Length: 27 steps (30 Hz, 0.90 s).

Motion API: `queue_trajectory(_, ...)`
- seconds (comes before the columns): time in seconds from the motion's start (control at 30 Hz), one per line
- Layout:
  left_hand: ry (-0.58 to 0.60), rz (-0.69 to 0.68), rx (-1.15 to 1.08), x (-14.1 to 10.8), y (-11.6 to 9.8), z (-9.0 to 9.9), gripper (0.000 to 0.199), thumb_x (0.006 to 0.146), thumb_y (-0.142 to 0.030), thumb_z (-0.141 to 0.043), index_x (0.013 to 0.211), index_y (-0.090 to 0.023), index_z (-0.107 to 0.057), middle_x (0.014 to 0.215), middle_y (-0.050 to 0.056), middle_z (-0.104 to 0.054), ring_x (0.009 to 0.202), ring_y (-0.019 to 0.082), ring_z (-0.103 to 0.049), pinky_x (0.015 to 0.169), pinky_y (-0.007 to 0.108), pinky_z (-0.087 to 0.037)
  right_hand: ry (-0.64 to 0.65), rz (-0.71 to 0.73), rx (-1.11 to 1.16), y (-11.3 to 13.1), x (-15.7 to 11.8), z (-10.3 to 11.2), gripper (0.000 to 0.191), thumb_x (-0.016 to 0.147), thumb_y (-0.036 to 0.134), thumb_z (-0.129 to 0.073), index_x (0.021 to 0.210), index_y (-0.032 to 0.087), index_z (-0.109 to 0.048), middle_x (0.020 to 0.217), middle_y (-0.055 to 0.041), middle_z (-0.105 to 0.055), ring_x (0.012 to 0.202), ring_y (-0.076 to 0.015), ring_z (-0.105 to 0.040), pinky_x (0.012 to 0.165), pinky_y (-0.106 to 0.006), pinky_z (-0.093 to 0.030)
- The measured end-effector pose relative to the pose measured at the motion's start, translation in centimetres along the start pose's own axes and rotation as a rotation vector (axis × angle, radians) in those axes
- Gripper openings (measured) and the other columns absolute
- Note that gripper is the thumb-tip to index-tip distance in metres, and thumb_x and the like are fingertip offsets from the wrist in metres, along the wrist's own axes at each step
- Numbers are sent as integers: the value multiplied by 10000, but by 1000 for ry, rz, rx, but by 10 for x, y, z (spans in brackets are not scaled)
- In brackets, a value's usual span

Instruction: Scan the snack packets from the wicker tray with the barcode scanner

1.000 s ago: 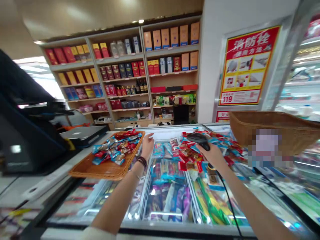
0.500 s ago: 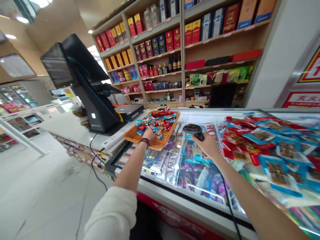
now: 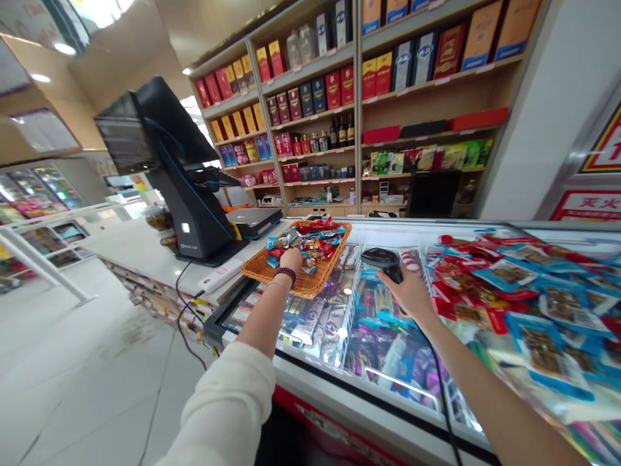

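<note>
My left hand (image 3: 292, 260) reaches into a wicker basket (image 3: 303, 285), among small red and blue wrapped snacks (image 3: 317, 244). Its fingers are partly hidden by the hand itself and the packets, so what it grips cannot be made out. A black corded scanner (image 3: 381, 257) is in my right hand (image 3: 408, 291), whose fingers are wrapped round the handle. The scanner is held over the glass top of a freezer, to the right of the basket. Larger red and blue snack packets (image 3: 509, 268) lie heaped at the right.
A black monitor stand (image 3: 194, 213) and a flat grey device (image 3: 257, 221) stand on the white counter (image 3: 140, 259) at the left. The scanner's cable (image 3: 439, 375) hangs toward the front edge. Shelves of boxes (image 3: 310, 103) rise behind the freezer (image 3: 330, 382).
The whole view has shifted slightly. My left hand has moved a little to the right within the basket, over the packets. My right hand still holds the scanner.
</note>
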<state>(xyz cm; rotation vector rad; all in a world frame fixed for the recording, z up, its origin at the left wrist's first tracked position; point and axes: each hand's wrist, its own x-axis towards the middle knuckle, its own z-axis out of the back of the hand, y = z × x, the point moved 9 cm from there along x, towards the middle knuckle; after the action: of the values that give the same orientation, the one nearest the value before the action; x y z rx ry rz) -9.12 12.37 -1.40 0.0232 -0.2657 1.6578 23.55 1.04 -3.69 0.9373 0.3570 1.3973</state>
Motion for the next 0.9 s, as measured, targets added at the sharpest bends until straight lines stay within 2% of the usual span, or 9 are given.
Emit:
queue_trajectory(0.1,-10,-2,-35,0,-4,1,295,928,-135,-456,1113,-3,-644,1118,341,-647,1149,387,-638,967,472,-476,8,2,5,0,0,0,459,822,604,-514,917,190,-686,522,-37,-612,551,-240,-620,529,-293,-377)
queue_trajectory(0.27,-52,-8,-89,-12,1,18,245,922,-115,-469,1067,-52,-655,1057,274,-687,1117,349,-657,986,451,-473,0,5,4,2,-1,2,441,818,608,-514,864,199,-674,504,-30,-598,538,-237,-617,536,-300,-381)
queue_trajectory(0.33,-112,-2,-298,-20,1,30,204,928,-164,-511,1043,-72,-652,1023,240,-701,1101,338,-659,986,442,-473,5,5,20,4,-2,2,411,814,593,-525,824,205,-661,485,-24,-586,520,-233,-613,533,-302,-388)
queue_trajectory(0.43,-153,-6,-857,-35,-10,37,230,958,-299,-524,980,-115,-660,900,164,-725,1006,292,-690,925,415,-518,34,-2,109,6,-3,3,378,803,585,-541,751,219,-616,453,-10,-565,466,-217,-590,513,-302,-401)
queue_trajectory(0.5,-105,-47,-1116,-43,-32,31,301,974,-383,-495,985,-135,-666,856,117,-733,930,242,-707,875,382,-550,48,-5,196,5,-3,6,382,796,598,-548,698,229,-569,438,-2,-555,427,-201,-567,495,-301,-410)
queue_trajectory(0.57,-38,-113,-1407,-52,-61,21,288,940,-396,-561,981,-135,-674,913,99,-739,948,214,-706,900,359,-549,27,-7,258,2,-4,15,400,785,617,-562,663,238,-530,422,4,-545,401,-189,-549,485,-300,-418)
queue_trajectory(0.63,11,-114,-1617,-58,-87,8,268,895,-397,-633,923,-134,-677,955,88,-740,976,202,-698,923,341,-543,-9,3,285,-2,-7,28,415,779,632,-574,650,242,-512,413,8,-537,392,-183,-541,481,-298,-421)
queue_trajectory(0.8,139,-84,-1870,-70,-148,-29,267,871,-411,-669,867,-144,-680,1045,89,-735,1081,202,-666,986,344,-527,-50,38,239,-14,-18,60,426,789,635,-573,634,245,-505,413,3,-544,396,-185,-543,479,-298,-414)
queue_trajectory(0.9,190,-107,-1920,-76,-173,-48,249,868,-402,-673,872,-153,-682,1082,105,-725,1106,216,-659,1014,371,-515,-45,22,212,-18,-23,70,454,794,664,-552,627,244,-506,415,-4,-549,398,-189,-547,491,-302,-422)
